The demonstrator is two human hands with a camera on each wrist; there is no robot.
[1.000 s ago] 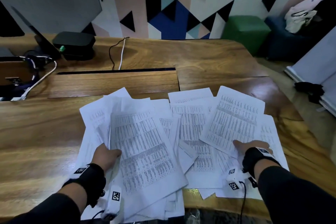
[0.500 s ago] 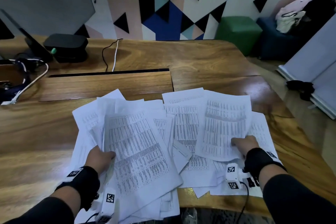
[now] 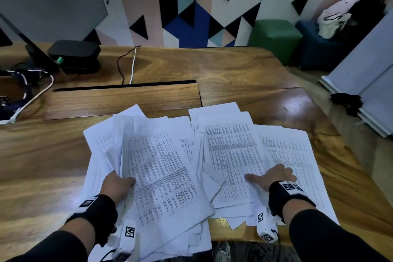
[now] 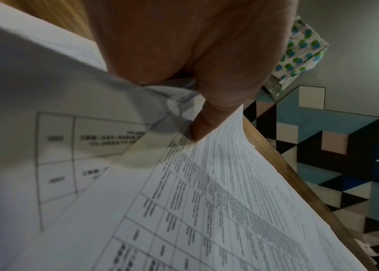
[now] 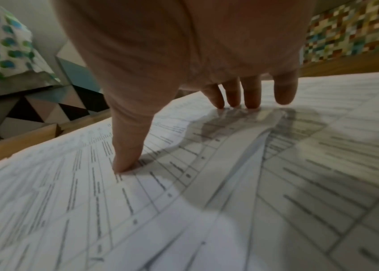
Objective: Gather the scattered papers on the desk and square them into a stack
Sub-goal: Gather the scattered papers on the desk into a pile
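Several white printed papers [image 3: 231, 155] lie overlapped in a loose pile on the wooden desk [image 3: 244, 74], some hanging over its near edge. My left hand [image 3: 119, 184] grips the left edge of a large sheet of tables [image 3: 161, 176]; in the left wrist view its thumb [image 4: 207, 124] pinches that sheet [image 4: 218, 210] with the other fingers hidden underneath. My right hand [image 3: 271, 176] lies flat and spread on the sheets at the right. In the right wrist view its fingertips [image 5: 251, 99] and thumb press down on the paper [image 5: 207, 210].
A black box [image 3: 74, 55] with black and white cables [image 3: 131, 66] sits at the desk's back left. A raised wooden panel [image 3: 123, 100] lies just beyond the pile. A green stool [image 3: 274, 36] and a dark seat stand off the desk's far right.
My right hand has slid the right-hand sheets leftwards and turned them straighter, closing them onto the middle of the pile. The left hand keeps its grip on the big sheet.
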